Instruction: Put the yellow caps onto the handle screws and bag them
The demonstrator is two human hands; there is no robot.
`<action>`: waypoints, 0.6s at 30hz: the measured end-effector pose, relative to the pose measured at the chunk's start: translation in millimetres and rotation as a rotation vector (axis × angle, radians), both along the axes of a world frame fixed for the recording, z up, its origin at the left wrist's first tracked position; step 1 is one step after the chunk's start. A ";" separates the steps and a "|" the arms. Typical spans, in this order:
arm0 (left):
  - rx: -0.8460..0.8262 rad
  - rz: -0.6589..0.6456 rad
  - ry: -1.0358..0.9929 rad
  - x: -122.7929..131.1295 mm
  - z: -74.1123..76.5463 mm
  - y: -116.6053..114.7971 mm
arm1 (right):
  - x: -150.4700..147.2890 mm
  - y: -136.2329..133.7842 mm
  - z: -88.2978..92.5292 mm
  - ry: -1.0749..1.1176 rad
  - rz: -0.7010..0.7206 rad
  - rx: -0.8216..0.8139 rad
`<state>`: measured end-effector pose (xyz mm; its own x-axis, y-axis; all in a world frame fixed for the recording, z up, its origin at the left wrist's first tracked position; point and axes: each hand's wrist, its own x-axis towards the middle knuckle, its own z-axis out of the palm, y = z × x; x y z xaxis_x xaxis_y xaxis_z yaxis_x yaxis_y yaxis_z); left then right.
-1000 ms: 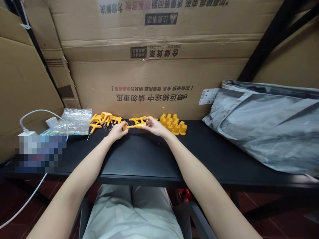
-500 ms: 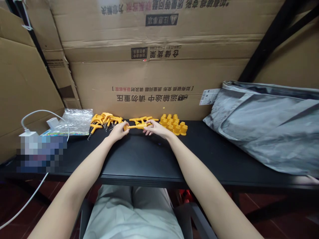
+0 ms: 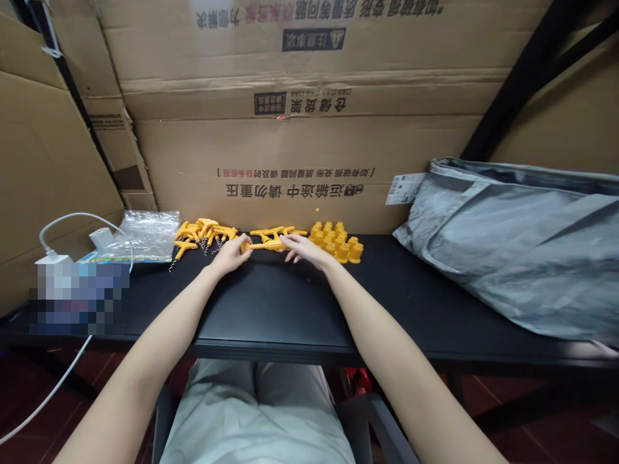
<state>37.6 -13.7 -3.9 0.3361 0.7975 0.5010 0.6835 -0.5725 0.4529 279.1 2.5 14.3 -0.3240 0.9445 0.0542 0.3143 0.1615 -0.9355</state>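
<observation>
A yellow plastic corkscrew piece (image 3: 269,245) lies level between my two hands, just above the black table. My left hand (image 3: 233,254) is closed, pinching its flared left end. At its thicker right end, my right hand (image 3: 304,250) grips with thumb and forefinger; the other fingers are curled loosely below. Any metal spiral on this piece is hidden. Left of my left hand lies a heap of yellow T-handled corkscrews (image 3: 185,247) with bare metal spirals. Behind my hands are several yellow handles (image 3: 278,231). Several yellow cup-shaped pieces (image 3: 354,251) stand in rows to the right.
Cardboard (image 3: 300,145) walls the back and left of the black table (image 3: 285,303). A large grey fabric bag (image 3: 507,251) occupies the right side. At left lie a clear plastic bag (image 3: 152,233), a white charger (image 3: 54,267) with its cable, and a blurred-out item.
My right hand's fingers have shifted slightly around the thick end of the corkscrew piece. My left hand keeps its hold in nearly the same place.
</observation>
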 end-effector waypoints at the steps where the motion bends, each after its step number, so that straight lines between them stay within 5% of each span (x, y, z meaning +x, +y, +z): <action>1: 0.000 -0.003 -0.001 0.0 0.2 -0.1 | 1.7 0.0 0.5 0.029 0.035 0.015; 4: -0.006 -0.014 -0.001 -0.1 0.6 -0.6 | 1.9 -1.7 0.9 0.071 0.108 0.040; 13: 0.023 0.004 -0.010 0.8 1.7 -1.0 | -13.4 -6.4 1.9 -0.032 -0.062 -0.047; 18: 0.022 0.048 0.018 -1.7 1.9 0.7 | -2.8 -2.0 1.0 0.012 -0.019 0.000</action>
<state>35.9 -13.0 -2.0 0.3065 0.8019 0.5128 0.7183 -0.5484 0.4282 276.3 0.5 15.3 -0.3053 0.9505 0.0576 0.3061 0.1553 -0.9393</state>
